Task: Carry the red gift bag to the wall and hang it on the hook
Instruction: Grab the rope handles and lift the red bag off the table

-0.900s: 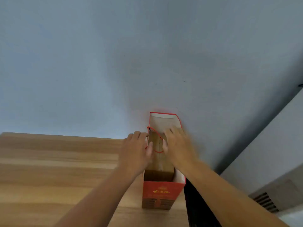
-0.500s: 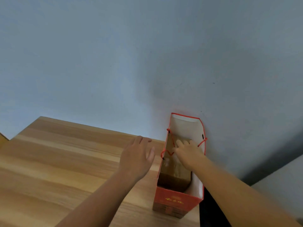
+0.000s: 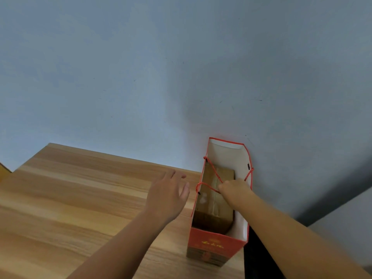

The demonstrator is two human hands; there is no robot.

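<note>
One red gift bag stands upright at the right end of the wooden worktop, its far narrow end against the pale blue wall. The bag's mouth is open, showing a white lining and one brown cardboard box sitting inside it. Two red cord handles are visible, one on each long side of the bag; both are drawn in over the opening.

Two bare hands are in view. The right hand is over the bag's mouth, above the box, with its fingers closed into a fist around the gathered cords, which run taut from the fist to the bag's sides. The left hand hovers above the worktop just to the left of the bag, palm down, fingers spread apart and holding nothing; it does not touch the bag.

Right of the bag, past the worktop's edge, a dark gap drops away, and beyond that a paler grey surface fills the lower right corner. No hook can be made out on the wall.
</note>
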